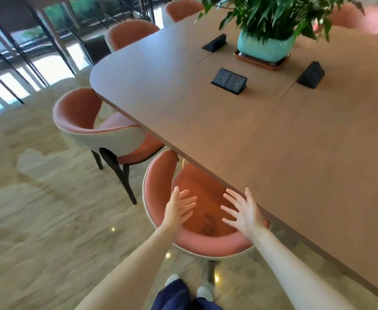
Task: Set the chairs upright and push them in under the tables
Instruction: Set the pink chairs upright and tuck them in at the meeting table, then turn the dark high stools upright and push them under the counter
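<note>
A pink chair (161,180) with a cream outer shell stands upright right below me, its seat tucked partly under the long brown table (273,153). My left hand (179,209) hovers open over the chair's curved back on the left, fingers spread. Over the right side of the back, near the table edge, my right hand (244,211) is open too. Neither hand grips anything. A second pink chair (89,121) stands upright to the left, angled, its seat partly under the table.
Other pink chairs (129,34) sit at the table's far end and far side. On the table stand a potted plant (266,45) in a teal pot and several black socket boxes (228,80). Marble floor (49,209) stretches left; dark railings and windows lie beyond.
</note>
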A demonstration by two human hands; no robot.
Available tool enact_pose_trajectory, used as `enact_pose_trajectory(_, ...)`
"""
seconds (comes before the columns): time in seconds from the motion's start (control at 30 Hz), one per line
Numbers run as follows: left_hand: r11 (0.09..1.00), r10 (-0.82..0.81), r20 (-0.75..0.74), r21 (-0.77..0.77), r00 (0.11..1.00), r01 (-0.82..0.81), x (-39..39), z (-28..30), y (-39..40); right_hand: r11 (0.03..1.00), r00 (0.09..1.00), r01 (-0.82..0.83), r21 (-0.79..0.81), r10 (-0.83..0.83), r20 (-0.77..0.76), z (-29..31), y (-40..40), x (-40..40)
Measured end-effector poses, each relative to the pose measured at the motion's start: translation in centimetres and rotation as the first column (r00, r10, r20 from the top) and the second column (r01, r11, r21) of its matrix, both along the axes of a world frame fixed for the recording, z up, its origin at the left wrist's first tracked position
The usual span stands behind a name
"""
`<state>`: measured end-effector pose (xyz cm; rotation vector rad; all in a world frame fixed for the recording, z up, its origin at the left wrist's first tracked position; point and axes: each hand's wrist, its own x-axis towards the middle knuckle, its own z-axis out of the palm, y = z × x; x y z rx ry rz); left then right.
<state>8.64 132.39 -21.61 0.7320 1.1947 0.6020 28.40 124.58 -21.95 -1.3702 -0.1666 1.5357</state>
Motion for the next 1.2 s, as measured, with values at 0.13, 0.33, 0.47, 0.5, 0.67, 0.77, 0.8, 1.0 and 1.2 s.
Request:
enact_pose_trajectory(0.13,0.986,0.136,0.048,0.094,0.989,-0.140,-2.6,4.9,1.7,0.993,0.999,-0.033,0.113,0.031,0.026,5.8,4.5,-0.8)
enact_pose_trajectory(0.33,0.934,0.207,0.054,0.288,0.977,-0.213,-8.3,13.1,3.2,0.946,0.981,-0.185,0.267,0.161,0.111,14.4,10.6,-5.8)
enact_pose_trajectory(0.47,0.869,0.261,-0.013,0.439,0.965,-0.228,-13.1,18.4,2.6,0.901,0.966,-0.257,0.349,0.247,0.074,18.7,13.8,-11.6)
enact_pose_trajectory(0.5,0.847,0.309,-0.015,0.459,0.951,-0.268,-14.5,19.4,2.3,0.890,0.960,-0.275,0.364,0.271,0.063,19.6,14.2,-13.2)
enact_pose_trajectory(0.67,0.720,0.511,0.031,0.531,0.859,-0.447,-22.1,22.2,0.7,0.843,0.918,-0.384,0.377,0.391,0.061,21.9,15.0,-20.9)
enact_pose_trajectory(0.77,0.653,0.604,0.050,0.542,0.795,-0.529,-26.9,23.1,-0.1,0.803,0.878,-0.470,0.368,0.469,0.097,22.7,15.5,-25.9)
enact_pose_trajectory(0.8,0.636,0.627,0.056,0.538,0.777,-0.552,-28.4,23.2,-0.2,0.793,0.868,-0.486,0.367,0.486,0.099,22.9,15.7,-27.4)
enact_pose_trajectory(1.0,0.578,0.700,0.116,0.488,0.705,-0.654,-37.6,22.8,-0.5,0.771,0.845,-0.528,0.355,0.520,0.127,23.3,16.5,-36.7)
enact_pose_trajectory(1.2,0.483,0.771,0.154,0.492,0.618,-0.725,-46.1,22.4,-1.8,0.764,0.835,-0.540,0.352,0.538,0.113,23.3,16.6,-46.2)
